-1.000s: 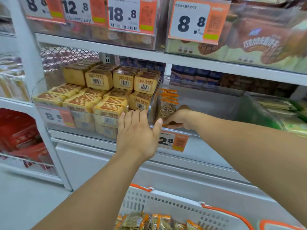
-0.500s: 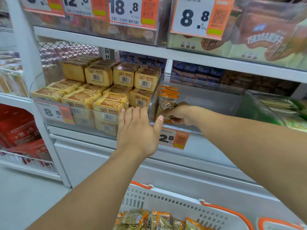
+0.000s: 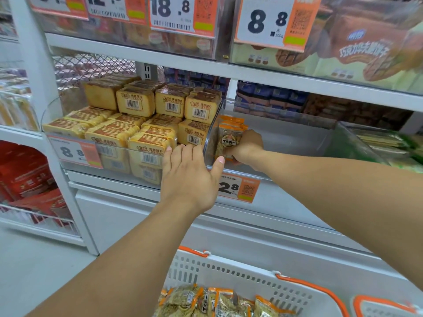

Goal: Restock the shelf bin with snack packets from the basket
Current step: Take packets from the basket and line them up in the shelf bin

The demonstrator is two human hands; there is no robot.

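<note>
Gripping a snack packet (image 3: 229,141), the right hand (image 3: 246,148) stands it against the shelf bin's (image 3: 286,143) left wall; the left hand (image 3: 190,177) lies flat and relaxed on the bin's front edge.
Placing is under way; next likely needs letting go and reaching down. Nearest, the basket (image 3: 247,277) holds more packets; the bin is mostly bare, and the neighbouring bin holds yellow cake packs (image 3: 135,124).

Glossy clear plastic bin (image 3: 274,136) (see-through walls), shiny film snack packets (image 3: 230,139), perforated matt plastic basket (image 3: 229,274).
</note>
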